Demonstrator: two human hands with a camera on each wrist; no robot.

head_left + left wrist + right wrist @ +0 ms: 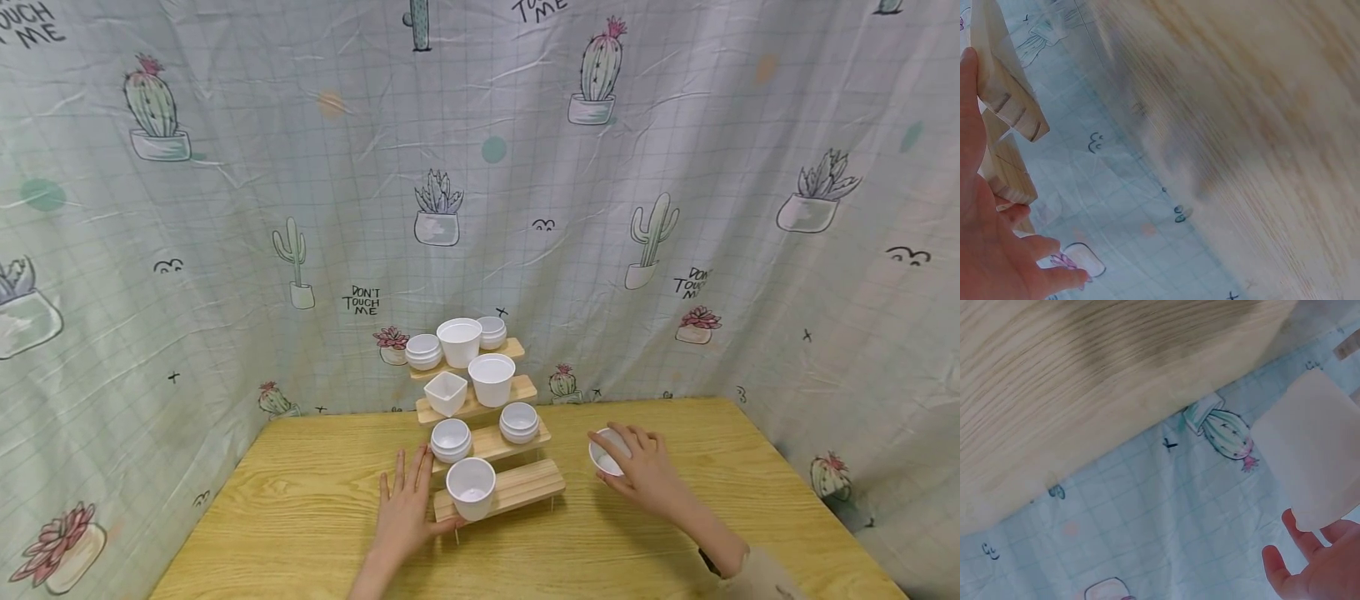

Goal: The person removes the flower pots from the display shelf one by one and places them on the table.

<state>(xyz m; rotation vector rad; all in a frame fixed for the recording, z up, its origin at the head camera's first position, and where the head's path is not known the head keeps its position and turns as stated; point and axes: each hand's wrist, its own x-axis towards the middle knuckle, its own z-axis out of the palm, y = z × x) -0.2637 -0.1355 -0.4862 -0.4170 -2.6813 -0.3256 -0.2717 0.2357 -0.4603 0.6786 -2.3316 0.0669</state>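
A tiered wooden stand with four steps holds several white flower pots. My left hand is at its left side, fingers spread, the thumb at the left end of the lowest step. In the left wrist view, this hand touches the ends of the wooden steps. To the right of the stand, my right hand holds a white flower pot by its rim, above the table. The right wrist view shows the pot's smooth side, with fingertips at its rim.
On the lowest step stands a tapered pot. Two rounded pots are one step up. Above them are a square pot and a tapered pot; more pots top the stand. A cactus-print curtain hangs behind the wooden table.
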